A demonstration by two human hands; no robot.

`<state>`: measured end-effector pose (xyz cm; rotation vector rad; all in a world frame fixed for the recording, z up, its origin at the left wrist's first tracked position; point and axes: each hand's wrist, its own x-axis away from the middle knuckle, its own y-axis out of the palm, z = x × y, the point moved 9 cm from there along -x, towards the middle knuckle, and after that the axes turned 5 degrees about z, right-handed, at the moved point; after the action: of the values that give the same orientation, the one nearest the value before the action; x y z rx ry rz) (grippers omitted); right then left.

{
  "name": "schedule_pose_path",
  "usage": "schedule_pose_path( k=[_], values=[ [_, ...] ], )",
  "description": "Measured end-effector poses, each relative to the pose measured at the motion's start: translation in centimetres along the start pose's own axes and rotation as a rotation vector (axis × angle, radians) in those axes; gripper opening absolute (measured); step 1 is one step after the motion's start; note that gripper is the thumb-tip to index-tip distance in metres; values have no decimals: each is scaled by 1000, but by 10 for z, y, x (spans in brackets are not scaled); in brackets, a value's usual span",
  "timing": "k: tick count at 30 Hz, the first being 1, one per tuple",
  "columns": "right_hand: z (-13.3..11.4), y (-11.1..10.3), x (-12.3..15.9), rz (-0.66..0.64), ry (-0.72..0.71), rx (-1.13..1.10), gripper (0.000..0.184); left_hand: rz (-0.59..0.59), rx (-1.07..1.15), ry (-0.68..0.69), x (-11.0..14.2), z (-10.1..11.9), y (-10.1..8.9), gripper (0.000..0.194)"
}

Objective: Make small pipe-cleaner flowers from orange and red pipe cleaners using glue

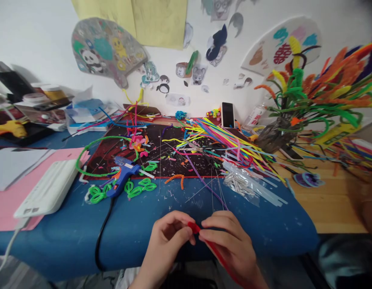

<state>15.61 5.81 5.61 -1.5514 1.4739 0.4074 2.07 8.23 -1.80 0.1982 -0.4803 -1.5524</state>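
A red pipe cleaner (217,253) is between my two hands at the table's front edge. My left hand (170,237) pinches its folded or looped end between thumb and fingers. Close against it, my right hand (229,239) grips the same pipe cleaner, and the long tail runs down under the palm toward the wrist. The exact shape of the bent end is partly hidden by my fingertips. Beyond my hands lie a short orange pipe cleaner (174,177) and a purple one (204,182).
A blue glue gun (123,176) rests left of centre among green looped pieces (140,188), its black cord trailing off the front edge. Many coloured pipe cleaners (234,140) and a plastic bag of sticks (238,180) lie right. A white power strip (49,188) sits left.
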Motion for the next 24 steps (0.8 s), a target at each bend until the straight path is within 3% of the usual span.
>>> schedule_pose_path(
  k=[2, 6, 8, 10, 12, 15, 18, 24],
  values=[
    [13, 1, 3, -41, 141, -136, 25, 50, -59, 40, 0, 3, -3, 1],
    [46, 11, 17, -102, 601, -499, 15, 168, -175, 120, 1, 6, -10, 4],
    [50, 23, 25, -170, 787, -616, 24, 199, -239, 167, 2, 7, -13, 5],
    [49, 33, 29, -254, 906, -583, 28, 198, -303, 200, 2, 7, -12, 5],
    [49, 37, 28, -300, 955, -468, 18, 213, -339, 216, 2, 9, -12, 5],
    [48, 36, 19, -288, 919, -327, 4, 262, -329, 219, 2, 12, -14, 5],
    [47, 32, 10, -281, 808, -195, 7, 261, -299, 198, -1, 12, -14, 6],
    [30, 16, -14, -228, 360, 133, 15, 145, -249, 95, -8, 2, -12, 9]
  ],
)
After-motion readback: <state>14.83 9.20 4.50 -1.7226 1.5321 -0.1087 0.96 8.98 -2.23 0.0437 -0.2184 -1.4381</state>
